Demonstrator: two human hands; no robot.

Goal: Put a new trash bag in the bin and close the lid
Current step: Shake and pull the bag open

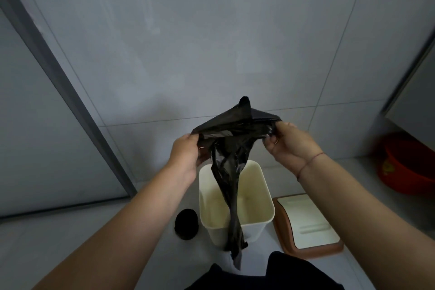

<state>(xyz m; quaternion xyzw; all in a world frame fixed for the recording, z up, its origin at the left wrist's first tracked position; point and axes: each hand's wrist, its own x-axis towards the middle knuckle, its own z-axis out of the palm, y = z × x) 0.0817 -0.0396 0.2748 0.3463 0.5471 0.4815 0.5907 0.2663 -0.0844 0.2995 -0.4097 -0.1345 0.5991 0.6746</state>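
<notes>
A black trash bag (231, 143) hangs in the air above a cream bin (261, 205) that stands open on the floor. My left hand (186, 155) grips the bag's upper left edge. My right hand (287, 146) grips its upper right edge, and the top is stretched between them. The rest of the bag dangles twisted, down over the bin's front wall. The bin's lid (308, 221), white with a brown rim, lies flat on the floor just right of the bin.
A black roll of bags (186, 223) lies on the floor left of the bin. A red basin (404, 165) sits at the far right under a cabinet edge. Grey tiled wall stands behind; a grey frame (58, 82) runs along the left.
</notes>
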